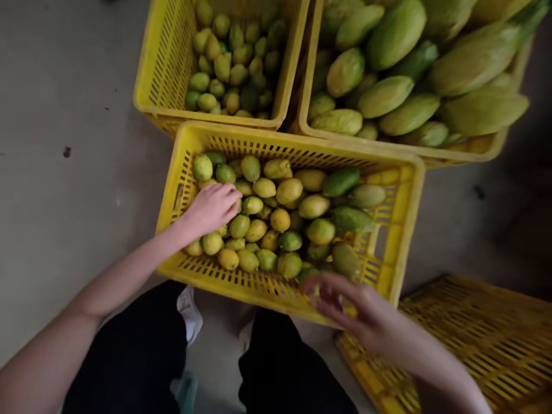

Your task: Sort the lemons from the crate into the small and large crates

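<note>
Below me a yellow plastic crate (414, 213) holds many yellow and green lemons (280, 219), with larger, longer green fruits (345, 260) toward its right side. My left hand (214, 208) reaches into the left part of the crate. Its fingers curl down round a lemon, which is mostly hidden beneath them. Over the crate's near right rim hovers my right hand (351, 305), blurred by motion. Its thumb and fingers are apart, and nothing shows between them.
Beyond the near crate stand a second yellow crate (144, 86) of small lemons and a third (474, 152) heaped with large oblong green fruits. Another yellow crate (487, 339) lies at the lower right. My legs and shoes (188, 316) are close to the near crate on grey floor.
</note>
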### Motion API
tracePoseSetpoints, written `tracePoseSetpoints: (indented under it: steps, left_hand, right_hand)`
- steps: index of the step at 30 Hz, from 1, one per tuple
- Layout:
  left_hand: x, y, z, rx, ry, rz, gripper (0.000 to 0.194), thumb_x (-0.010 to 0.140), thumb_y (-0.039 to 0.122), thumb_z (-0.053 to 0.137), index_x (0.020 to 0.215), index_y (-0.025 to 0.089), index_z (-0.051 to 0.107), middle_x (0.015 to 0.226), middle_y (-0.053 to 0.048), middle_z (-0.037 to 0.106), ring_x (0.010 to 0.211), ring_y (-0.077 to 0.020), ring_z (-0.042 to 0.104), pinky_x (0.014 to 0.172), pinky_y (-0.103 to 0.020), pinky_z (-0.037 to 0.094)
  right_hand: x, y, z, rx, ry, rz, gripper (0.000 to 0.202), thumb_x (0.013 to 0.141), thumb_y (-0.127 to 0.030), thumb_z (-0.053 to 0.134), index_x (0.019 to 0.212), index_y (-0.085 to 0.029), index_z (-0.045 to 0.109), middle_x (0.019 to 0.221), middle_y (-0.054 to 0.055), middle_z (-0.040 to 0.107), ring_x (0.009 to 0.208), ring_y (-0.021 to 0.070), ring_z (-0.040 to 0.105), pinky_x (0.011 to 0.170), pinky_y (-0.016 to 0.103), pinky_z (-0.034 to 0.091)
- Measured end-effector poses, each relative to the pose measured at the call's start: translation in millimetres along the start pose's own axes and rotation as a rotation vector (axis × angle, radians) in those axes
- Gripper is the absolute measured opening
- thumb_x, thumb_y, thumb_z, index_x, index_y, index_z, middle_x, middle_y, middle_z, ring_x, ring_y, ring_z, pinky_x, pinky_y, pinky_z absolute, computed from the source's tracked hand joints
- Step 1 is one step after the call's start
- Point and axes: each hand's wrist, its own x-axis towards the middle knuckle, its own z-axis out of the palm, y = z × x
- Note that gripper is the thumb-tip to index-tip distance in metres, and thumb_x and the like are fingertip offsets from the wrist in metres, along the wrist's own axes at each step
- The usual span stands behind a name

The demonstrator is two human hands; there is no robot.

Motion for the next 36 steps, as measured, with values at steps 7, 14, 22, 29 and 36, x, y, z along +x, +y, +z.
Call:
tracePoseSetpoints:
  steps: [7, 14, 22, 29, 36]
  left_hand:
    - [51.6, 4.2, 54.2, 0.156, 0.0, 0.224, 0.032, 0.09, 0.004, 0.041, 0.105, 0.015, 0.067, 0.111, -0.011, 0.066, 0.107, -0.0238, 0.058, 0.086, -0.035, 0.049]
    - [57.5, 9.0, 71.2, 0.238, -0.016, 0.385, 0.021, 0.087, 0.01, 0.058, 0.105, 0.015, 0.067, 0.114, -0.013, 0.064, 0.108, -0.0256, 0.059, 0.086, -0.035, 0.051]
    - [49.7, 5.1, 59.6, 0.214, -0.086, 0.376, 0.023, 0.086, 0.007, 0.055, 0.101, 0.016, 0.071, 0.115, -0.012, 0.068, 0.107, -0.024, 0.062, 0.089, -0.031, 0.05]
    - [23.1, 24.5, 43.3, 0.274, -0.255, 0.078, 0.03, 0.093, 0.026, 0.051, 0.096, 0.012, 0.077, 0.094, -0.017, 0.077, 0.09, -0.028, 0.072, 0.073, -0.035, 0.052]
    - [20.8, 27.3, 54.6, 0.233, -0.283, 0.02, 0.035, 0.084, 0.039, 0.068, 0.1, 0.009, 0.078, 0.102, -0.021, 0.076, 0.101, -0.0349, 0.071, 0.083, -0.038, 0.053]
  right_hand:
    - [164.3, -84.3, 6.3, -0.565, -0.074, -0.332, 0.03, 0.091, -0.022, 0.054, 0.118, -0.013, 0.064, 0.105, 0.01, 0.075, 0.102, 0.0227, 0.07, 0.09, 0.035, 0.055]
    - [197.6, -92.8, 28.3, -0.796, -0.095, -0.331, 0.077, 0.072, -0.033, 0.08, 0.136, -0.001, 0.052, 0.123, 0.028, 0.067, 0.116, 0.0412, 0.061, 0.097, 0.046, 0.05]
    - [203.7, -71.3, 29.2, -0.802, -0.077, -0.385, 0.091, 0.072, -0.028, 0.077, 0.147, 0.0, 0.035, 0.126, 0.027, 0.067, 0.13, 0.0397, 0.053, 0.103, 0.046, 0.045]
    - [213.7, -52.7, 21.6, -0.797, -0.049, -0.532, 0.089, 0.068, -0.041, 0.079, 0.139, 0.0, 0.044, 0.121, 0.022, 0.07, 0.118, 0.0336, 0.063, 0.105, 0.044, 0.046]
    - [211.2, -60.6, 20.3, -0.755, 0.004, -0.507, 0.074, 0.069, -0.034, 0.078, 0.132, -0.007, 0.052, 0.11, 0.013, 0.074, 0.1, 0.0265, 0.07, 0.091, 0.034, 0.051]
